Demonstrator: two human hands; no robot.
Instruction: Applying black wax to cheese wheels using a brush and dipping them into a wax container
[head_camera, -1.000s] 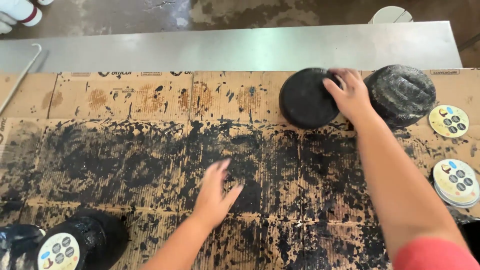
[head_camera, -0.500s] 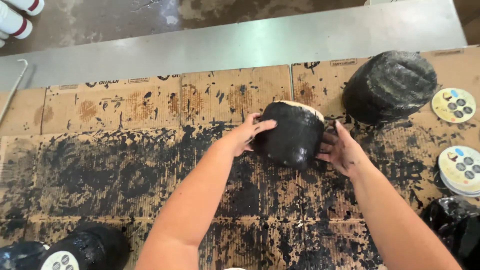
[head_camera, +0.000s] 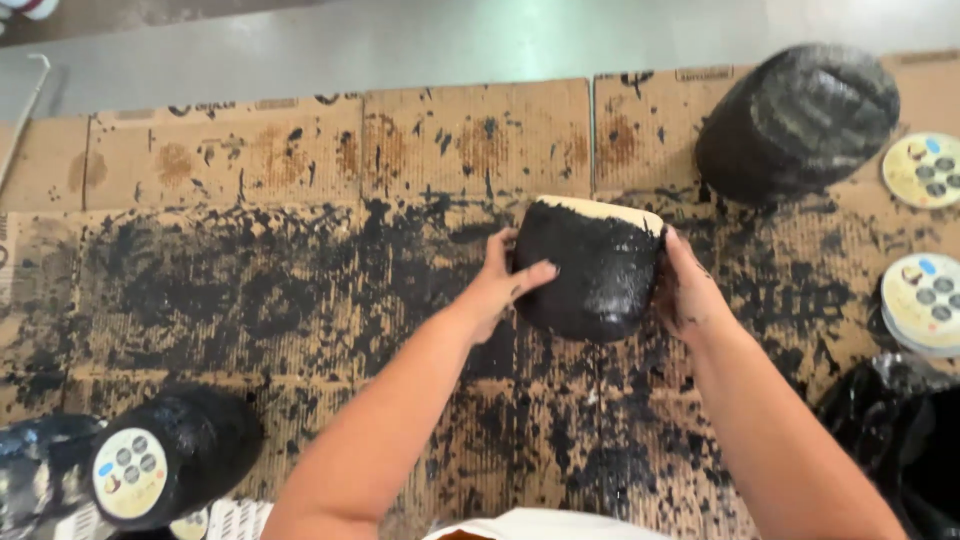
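Note:
A round black-coated block (head_camera: 592, 268) with a pale, uncoated top face is held upright between both hands above the stained cardboard (head_camera: 300, 290). My left hand (head_camera: 505, 282) presses its left side, fingers spread over the black coat. My right hand (head_camera: 686, 290) cups its right side. A second, larger black-coated block (head_camera: 795, 120) lies on the cardboard at the back right, apart from my hands.
Round yellow labels lie at the right edge: one (head_camera: 922, 170) by the larger block, a small stack (head_camera: 924, 302) below it. Black plastic (head_camera: 900, 440) bunches at the bottom right. A labelled black block (head_camera: 170, 455) lies bottom left. A steel table edge (head_camera: 400, 45) runs behind.
My right hand pulled the black block from the back right toward the middle. My left hand came up and took its other side; both now hold it closer to me.

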